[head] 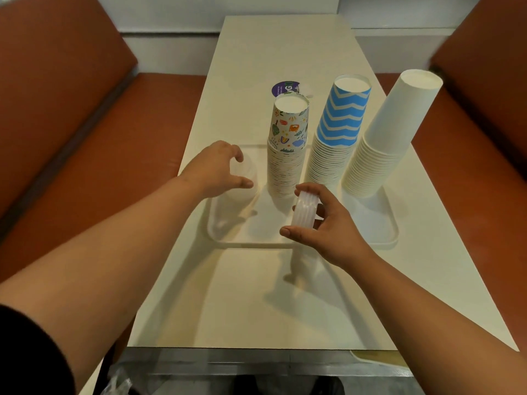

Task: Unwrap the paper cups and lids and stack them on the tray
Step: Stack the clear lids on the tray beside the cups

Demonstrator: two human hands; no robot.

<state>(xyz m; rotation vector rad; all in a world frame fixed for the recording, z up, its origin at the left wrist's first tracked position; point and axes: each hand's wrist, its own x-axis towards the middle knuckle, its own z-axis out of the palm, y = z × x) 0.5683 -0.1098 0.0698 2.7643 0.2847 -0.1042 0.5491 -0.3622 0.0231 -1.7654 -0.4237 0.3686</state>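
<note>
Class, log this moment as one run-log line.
left hand: on clear lid stack | right hand: holds lids | tray: three cup stacks

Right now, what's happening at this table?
A person is stacking lids on the tray. The right hand holds a small stack of clear lids on edge over the tray's front. The left hand curls around a lid stack at the tray's left. Three upside-down cup stacks already stand on it.

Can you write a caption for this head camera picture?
Right hand holds clear lids; left hand reaches beside three cup stacks on the tray.
</note>
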